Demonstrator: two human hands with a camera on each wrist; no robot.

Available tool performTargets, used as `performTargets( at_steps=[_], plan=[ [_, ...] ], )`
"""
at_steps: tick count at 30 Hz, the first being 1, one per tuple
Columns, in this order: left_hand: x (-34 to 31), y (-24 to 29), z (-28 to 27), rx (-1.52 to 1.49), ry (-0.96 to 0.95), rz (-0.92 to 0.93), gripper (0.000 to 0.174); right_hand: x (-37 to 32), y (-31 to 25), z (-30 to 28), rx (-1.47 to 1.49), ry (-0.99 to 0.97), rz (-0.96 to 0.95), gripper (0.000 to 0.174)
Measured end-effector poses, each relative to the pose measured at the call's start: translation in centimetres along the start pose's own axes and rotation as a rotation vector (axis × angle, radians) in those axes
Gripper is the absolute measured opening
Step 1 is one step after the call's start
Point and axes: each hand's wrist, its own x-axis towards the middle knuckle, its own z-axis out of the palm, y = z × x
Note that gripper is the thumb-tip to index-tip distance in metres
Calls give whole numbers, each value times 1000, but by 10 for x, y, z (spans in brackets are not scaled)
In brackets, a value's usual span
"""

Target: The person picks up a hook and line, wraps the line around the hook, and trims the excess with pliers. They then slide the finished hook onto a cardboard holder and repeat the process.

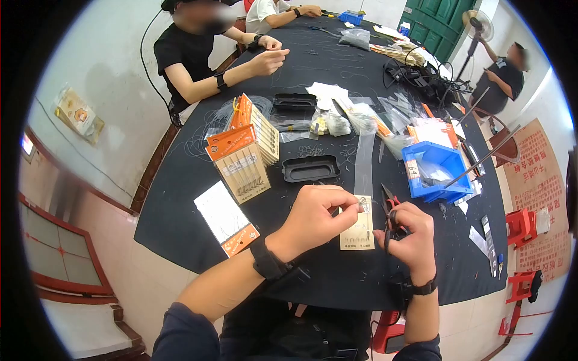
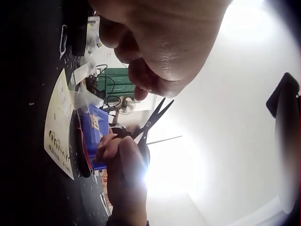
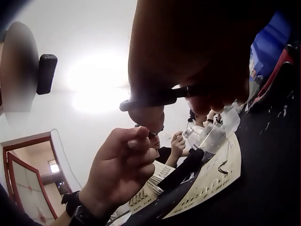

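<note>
In the head view, my left hand is above the top of a beige card, thumb and index fingertips pinched together. Anything between them is too small to make out. A row of small hooks lies along the card's lower part, seen also on the card in the left wrist view. My right hand, beside the card's right edge, grips dark scissors by the handles, with the blades apart. A tool with red edges lies on the black cloth near that hand.
Beyond the card are a black tray and a blue bin. Orange-topped card packs and a white-faced card lie left. Clear strips and cables cover the far right. Other people sit at the far left edge.
</note>
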Motion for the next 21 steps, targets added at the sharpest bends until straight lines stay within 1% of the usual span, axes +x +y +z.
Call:
performTargets(
  at_steps=[1,7,10,13,16,21],
  plan=[
    [0,0,0,1,4,10,12,0,0,2,22,22,0,32],
    [0,0,1,5,-4,63,11,-3,0,7,25,9,30,32],
    [0,0,0,18,2,71,11,-2,-2,8,7,-28,45,30],
    [0,0,0,8,-10,81,11,-3,0,9,-1,-39,55,35],
    [0,0,0,6,-10,77,11,-1,-5,9,-27,-33,62,30],
    [0,-1,0,12,-17,92,10,-1,-3,9,-38,-39,46,31]
  ],
)
